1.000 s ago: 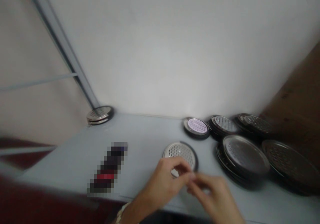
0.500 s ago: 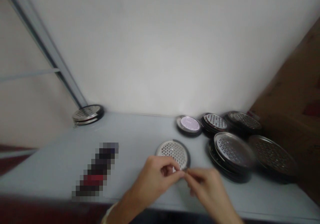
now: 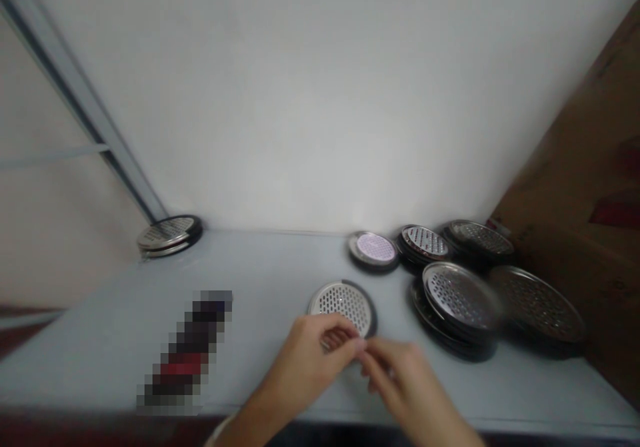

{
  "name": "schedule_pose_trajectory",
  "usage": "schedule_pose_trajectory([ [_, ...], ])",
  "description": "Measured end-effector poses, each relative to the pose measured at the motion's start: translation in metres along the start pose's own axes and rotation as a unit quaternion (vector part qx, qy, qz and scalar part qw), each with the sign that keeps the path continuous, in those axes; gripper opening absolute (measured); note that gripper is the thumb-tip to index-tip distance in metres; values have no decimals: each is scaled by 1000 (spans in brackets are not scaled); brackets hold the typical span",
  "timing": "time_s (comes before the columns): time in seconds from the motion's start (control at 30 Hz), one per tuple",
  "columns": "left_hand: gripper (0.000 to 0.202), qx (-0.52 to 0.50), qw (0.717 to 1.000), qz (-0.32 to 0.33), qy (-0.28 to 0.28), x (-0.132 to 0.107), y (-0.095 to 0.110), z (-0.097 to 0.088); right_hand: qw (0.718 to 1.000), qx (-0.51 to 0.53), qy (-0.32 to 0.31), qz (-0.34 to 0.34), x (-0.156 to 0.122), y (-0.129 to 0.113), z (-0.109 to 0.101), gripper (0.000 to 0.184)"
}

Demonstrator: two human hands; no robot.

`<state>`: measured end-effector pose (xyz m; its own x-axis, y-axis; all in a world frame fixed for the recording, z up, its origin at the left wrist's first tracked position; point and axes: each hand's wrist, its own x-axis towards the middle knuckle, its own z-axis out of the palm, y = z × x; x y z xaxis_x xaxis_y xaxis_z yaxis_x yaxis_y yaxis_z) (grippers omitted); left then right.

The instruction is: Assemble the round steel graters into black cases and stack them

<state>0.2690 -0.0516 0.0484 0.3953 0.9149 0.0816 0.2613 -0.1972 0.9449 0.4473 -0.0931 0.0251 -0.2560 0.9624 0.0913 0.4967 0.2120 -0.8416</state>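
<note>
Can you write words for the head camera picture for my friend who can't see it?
A person's left hand and right hand meet at the fingertips beside a round perforated metal disc on a pale table. More discs lie in stacks to the right.

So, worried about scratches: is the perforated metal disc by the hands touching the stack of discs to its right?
Apart. The head view shows pale tabletop between the perforated metal disc and the stack of discs.

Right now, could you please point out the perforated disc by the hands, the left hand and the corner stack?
Perforated disc (image 3: 343,305), head view, on its holed face.
Left hand (image 3: 305,367), head view, on its back.
Corner stack (image 3: 167,234), head view, on the top disc's face.
</note>
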Motion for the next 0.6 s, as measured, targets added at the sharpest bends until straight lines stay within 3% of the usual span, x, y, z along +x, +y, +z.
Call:
schedule_pose_trajectory([
  [0.23, 13, 142, 981, 128, 36, -4, -5, 5, 996, -79, -1, -43, -3, 5, 4, 33],
  [0.4, 4, 104, 987, 120, 24, -3, -5, 1, 992, -114, 28, -52, -3, 12, 7, 30],
  [0.6, 10, 106, 987, 119, 24, -4, -4, -2, 989, -116, 55, -72, -1, 12, 4, 31],
])
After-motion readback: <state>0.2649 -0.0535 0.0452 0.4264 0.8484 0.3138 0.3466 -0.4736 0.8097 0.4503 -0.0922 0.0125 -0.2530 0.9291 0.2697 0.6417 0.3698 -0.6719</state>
